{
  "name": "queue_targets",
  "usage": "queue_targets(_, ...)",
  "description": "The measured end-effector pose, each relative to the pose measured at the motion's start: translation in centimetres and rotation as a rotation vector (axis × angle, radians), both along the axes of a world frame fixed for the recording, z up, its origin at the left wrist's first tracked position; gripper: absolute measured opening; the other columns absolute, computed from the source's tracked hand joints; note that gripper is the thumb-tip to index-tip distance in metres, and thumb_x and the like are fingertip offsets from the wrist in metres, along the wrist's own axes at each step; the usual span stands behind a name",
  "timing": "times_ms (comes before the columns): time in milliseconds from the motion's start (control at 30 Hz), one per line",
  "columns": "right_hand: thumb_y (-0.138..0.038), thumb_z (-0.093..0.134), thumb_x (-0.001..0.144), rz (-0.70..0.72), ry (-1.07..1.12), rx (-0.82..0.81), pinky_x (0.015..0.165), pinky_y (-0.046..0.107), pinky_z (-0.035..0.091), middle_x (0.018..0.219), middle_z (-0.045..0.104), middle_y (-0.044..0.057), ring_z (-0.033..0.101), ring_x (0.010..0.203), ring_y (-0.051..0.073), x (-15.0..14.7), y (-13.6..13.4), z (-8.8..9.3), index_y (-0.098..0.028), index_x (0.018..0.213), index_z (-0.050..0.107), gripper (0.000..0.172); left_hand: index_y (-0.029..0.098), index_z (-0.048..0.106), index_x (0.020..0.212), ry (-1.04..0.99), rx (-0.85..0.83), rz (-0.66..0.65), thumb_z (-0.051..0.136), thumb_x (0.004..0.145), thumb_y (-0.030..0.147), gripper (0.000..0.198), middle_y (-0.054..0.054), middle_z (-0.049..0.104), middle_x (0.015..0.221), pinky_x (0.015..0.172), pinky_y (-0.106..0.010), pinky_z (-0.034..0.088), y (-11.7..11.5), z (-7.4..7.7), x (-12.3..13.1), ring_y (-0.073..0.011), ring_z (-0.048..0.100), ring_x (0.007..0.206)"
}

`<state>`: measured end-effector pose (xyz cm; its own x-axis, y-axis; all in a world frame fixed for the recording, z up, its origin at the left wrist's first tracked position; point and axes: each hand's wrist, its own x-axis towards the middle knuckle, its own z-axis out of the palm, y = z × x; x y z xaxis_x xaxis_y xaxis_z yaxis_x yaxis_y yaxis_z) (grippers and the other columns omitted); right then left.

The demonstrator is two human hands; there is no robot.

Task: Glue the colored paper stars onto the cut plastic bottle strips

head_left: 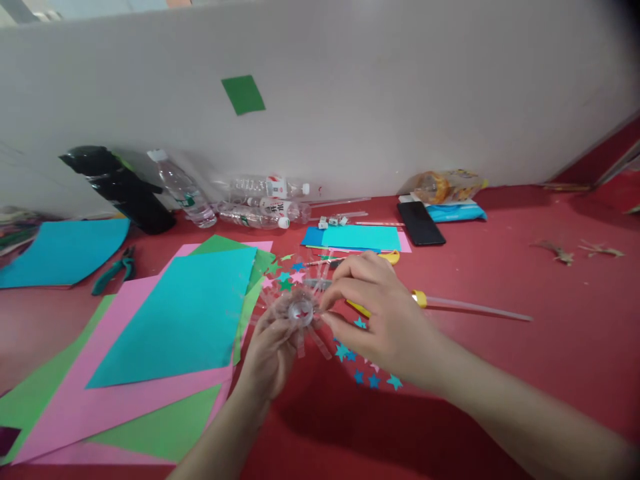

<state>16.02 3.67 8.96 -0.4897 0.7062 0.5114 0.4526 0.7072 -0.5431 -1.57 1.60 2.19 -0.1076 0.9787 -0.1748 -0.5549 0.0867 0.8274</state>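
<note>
A clear plastic bottle piece (301, 311), its wall cut into strips that fan outward, is in my left hand (270, 343), whose fingers curl around its underside. The round neck faces up toward me. My right hand (377, 310) pinches at the right side of the piece, thumb and forefinger close together on a strip. Several small paper stars in blue (374, 381), green (285, 285) and pink (298, 277) lie on the table behind and to the right of the piece. Partly hidden beneath my right hand is a yellow-ended tool (419, 299) with a long translucent rod (480, 309).
Coloured paper sheets (175, 320) cover the left side of the red table (500, 387). Pliers (115, 270), a black flask (123, 190) and an upright bottle (183, 190) stand or lie farther left. Lying bottles (255, 215), blue paper (360, 237) and a phone (421, 223) are along the wall.
</note>
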Motion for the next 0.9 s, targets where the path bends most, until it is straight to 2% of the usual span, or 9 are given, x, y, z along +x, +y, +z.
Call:
queue_targets(167,-0.016,0.059,0.089,0.024,-0.055,0.061,0.088,0.035,0.037,0.086,0.060,0.001,0.047,0.089,0.018,0.3,0.2,0.1,-0.021,0.083,0.068,0.012,0.015,0.072,0.089,0.014,0.043,-0.019,0.071,0.061,0.012,0.028,-0.003,0.074,0.081,0.044,-0.017,0.048,0.1,-0.2,-0.3,-0.0097,0.062,0.053)
queue_targets(300,-0.018,0.056,0.091,0.029,-0.059,0.055,0.088,0.037,0.037,0.090,0.061,0.003,0.049,0.091,0.019,0.6,0.2,0.3,-0.021,0.088,0.068,0.014,0.016,0.073,0.091,0.022,0.033,-0.011,0.076,0.057,0.016,0.034,-0.003,0.075,0.081,0.040,-0.019,0.047,0.2,-0.1,-0.4,-0.0097,0.059,0.047)
queue_targets(500,-0.018,0.052,0.092,0.013,0.027,0.038,0.086,0.036,0.041,0.094,0.064,0.004,0.053,0.091,0.019,1.0,0.4,0.8,-0.019,0.096,0.067,0.015,0.017,0.072,0.088,0.030,-0.013,0.091,0.077,0.051,0.011,0.037,-0.003,0.077,0.087,0.065,-0.023,0.058,0.1,-0.4,-0.2,-0.0172,0.071,0.074)
queue_targets(700,-0.016,0.052,0.091,-0.050,0.113,0.113,0.083,0.038,0.045,0.095,0.064,0.004,0.057,0.093,0.019,1.3,0.1,1.5,-0.022,0.098,0.064,0.016,0.020,0.070,0.073,0.040,0.052,0.045,0.077,0.054,0.012,0.023,-0.001,0.075,0.078,0.057,-0.025,0.056,0.1,-0.6,-0.2,-0.0190,0.071,0.067)
queue_targets(900,-0.012,0.054,0.089,-0.001,0.065,0.259,0.081,0.039,0.045,0.093,0.066,0.005,0.056,0.087,0.019,1.2,-0.7,2.0,-0.019,0.097,0.064,0.015,0.022,0.072,0.076,0.046,0.070,0.043,0.079,0.053,0.009,0.027,0.001,0.074,0.073,0.066,-0.022,0.057,0.3,-0.6,-0.1,-0.0150,0.069,0.069)
